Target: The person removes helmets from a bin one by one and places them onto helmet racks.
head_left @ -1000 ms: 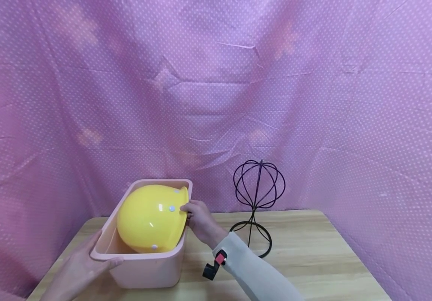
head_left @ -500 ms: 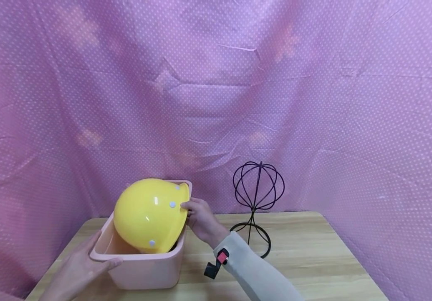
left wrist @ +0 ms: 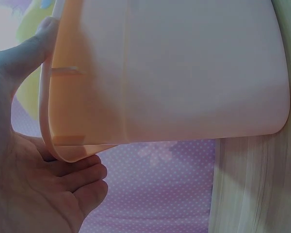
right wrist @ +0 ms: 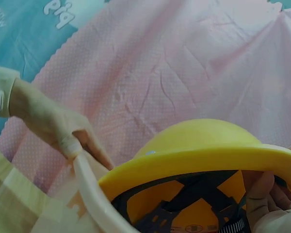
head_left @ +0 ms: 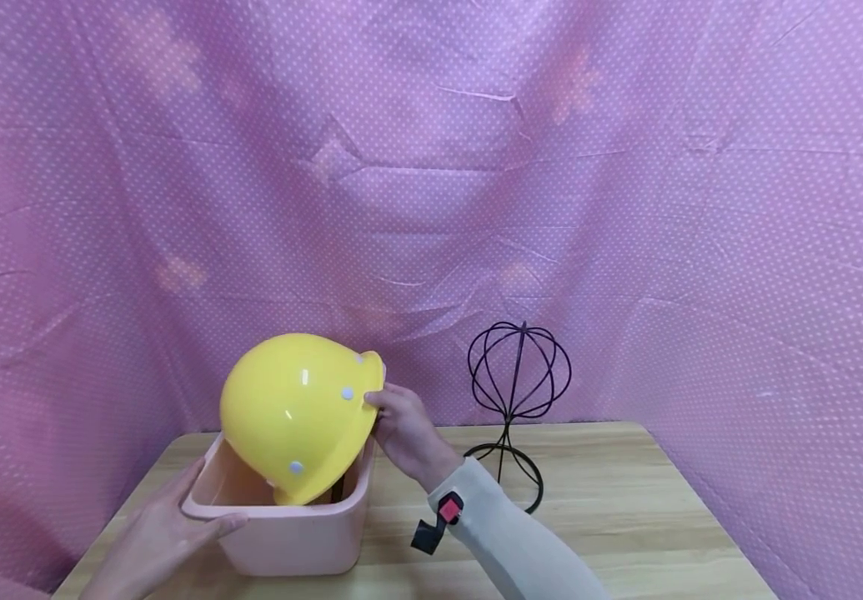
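A yellow hard hat [head_left: 292, 412] hangs tilted above a pink plastic bin [head_left: 288, 542], with its lower edge still inside the bin's mouth. My right hand [head_left: 384, 418] pinches the hat's brim on the right side. In the right wrist view the hard hat [right wrist: 208, 141] shows its black inner straps, and my fingers [right wrist: 262, 199] curl under the brim. My left hand [head_left: 194, 510] grips the bin's near-left rim, thumb over the edge. In the left wrist view my left hand [left wrist: 48, 160] clasps the bin [left wrist: 174, 73] at its corner, thumb [left wrist: 34, 48] inside the rim.
A black wire hat stand [head_left: 519, 375] with a round cage top stands on the wooden table [head_left: 626, 517], right of the bin. Pink dotted cloth [head_left: 431, 167] hangs behind and at both sides. The bin's rim [right wrist: 94, 194] lies just below the hat.
The right hand has raised the hard hat up out of the bin and tipped it further. The left hand and the bin have stayed put.
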{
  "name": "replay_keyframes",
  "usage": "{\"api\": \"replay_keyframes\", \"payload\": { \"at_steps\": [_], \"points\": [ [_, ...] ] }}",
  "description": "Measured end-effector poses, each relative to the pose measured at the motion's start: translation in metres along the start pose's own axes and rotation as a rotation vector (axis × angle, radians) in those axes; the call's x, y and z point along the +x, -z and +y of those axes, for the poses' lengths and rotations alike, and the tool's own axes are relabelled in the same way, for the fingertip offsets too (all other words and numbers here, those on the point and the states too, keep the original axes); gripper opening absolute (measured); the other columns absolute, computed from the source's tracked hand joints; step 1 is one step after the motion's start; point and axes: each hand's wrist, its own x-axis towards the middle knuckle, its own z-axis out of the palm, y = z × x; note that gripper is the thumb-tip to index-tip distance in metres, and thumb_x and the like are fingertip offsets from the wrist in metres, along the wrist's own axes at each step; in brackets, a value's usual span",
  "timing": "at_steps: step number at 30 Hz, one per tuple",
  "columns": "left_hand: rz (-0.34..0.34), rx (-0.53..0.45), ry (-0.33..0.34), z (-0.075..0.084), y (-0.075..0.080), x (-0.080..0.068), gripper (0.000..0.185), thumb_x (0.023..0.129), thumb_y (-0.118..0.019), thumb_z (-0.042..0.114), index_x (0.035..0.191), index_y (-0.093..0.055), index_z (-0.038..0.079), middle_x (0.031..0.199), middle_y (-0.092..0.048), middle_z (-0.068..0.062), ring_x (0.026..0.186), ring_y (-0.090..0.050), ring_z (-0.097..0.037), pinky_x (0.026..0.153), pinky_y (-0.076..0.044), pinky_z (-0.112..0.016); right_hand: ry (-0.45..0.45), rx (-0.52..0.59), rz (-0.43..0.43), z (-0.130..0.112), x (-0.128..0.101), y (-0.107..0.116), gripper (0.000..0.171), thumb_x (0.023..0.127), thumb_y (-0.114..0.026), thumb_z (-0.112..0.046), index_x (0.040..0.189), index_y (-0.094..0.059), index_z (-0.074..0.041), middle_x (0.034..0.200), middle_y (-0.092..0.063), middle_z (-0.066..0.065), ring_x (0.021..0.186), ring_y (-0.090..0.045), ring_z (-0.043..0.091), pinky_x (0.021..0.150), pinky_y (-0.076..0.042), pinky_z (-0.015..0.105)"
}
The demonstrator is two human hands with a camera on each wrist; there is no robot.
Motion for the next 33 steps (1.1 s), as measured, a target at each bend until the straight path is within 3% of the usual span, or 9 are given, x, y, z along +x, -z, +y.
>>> {"api": "replay_keyframes", "payload": {
  "at_steps": [6,16,22,28,33],
  "points": [
    [0.03,0.016,-0.014,0.002,0.0,-0.005,0.105,0.075,-0.065,0.063,0.152,-0.007,0.023,0.141,-0.042,-0.028,0.12,-0.044,-0.055,0.08,-0.041,-0.07,0.016,0.034,-0.021,-0.008,-0.007,-0.005,0.046,0.088,-0.052,-0.009,0.132,-0.047,0.004,0.13,-0.057,0.017,0.111,-0.062,0.018,0.098,-0.05,0.031],
    [-0.045,0.052,0.044,0.007,0.0,-0.013,0.111,0.075,-0.059,0.07,0.152,-0.001,0.014,0.143,-0.035,-0.032,0.122,-0.039,-0.058,0.08,-0.04,-0.072,0.076,0.068,-0.08,-0.024,-0.023,-0.014,0.046,0.089,-0.049,-0.009,0.133,-0.046,0.003,0.13,-0.057,0.015,0.112,-0.062,0.019,0.095,-0.051,0.029],
    [-0.087,0.039,0.087,0.007,0.0,-0.014,0.112,0.077,-0.057,0.069,0.151,0.002,0.01,0.144,-0.031,-0.034,0.124,-0.033,-0.06,0.083,-0.036,-0.074,0.105,0.044,-0.107,-0.043,-0.028,-0.015,0.044,0.092,-0.044,-0.013,0.133,-0.045,0.003,0.116,-0.065,0.007,0.103,-0.065,0.016,0.086,-0.054,0.029],
    [-0.075,0.039,0.073,0.007,0.001,-0.014,0.111,0.078,-0.058,0.067,0.151,0.001,0.007,0.144,-0.029,-0.036,0.124,-0.032,-0.06,0.084,-0.036,-0.074,0.151,0.059,-0.115,-0.064,-0.033,-0.015,0.045,0.094,-0.04,-0.012,0.137,-0.042,0.001,0.132,-0.056,0.01,0.117,-0.058,0.018,0.101,-0.047,0.03],
    [-0.036,0.016,0.045,0.007,0.001,-0.014,0.109,0.078,-0.061,0.064,0.151,-0.003,0.008,0.143,-0.033,-0.034,0.123,-0.035,-0.058,0.084,-0.037,-0.073,0.199,0.088,-0.088,-0.082,-0.036,-0.011,0.045,0.094,-0.039,-0.009,0.138,-0.041,0.002,0.138,-0.05,0.013,0.121,-0.055,0.019,0.105,-0.044,0.031]
  ]
}}
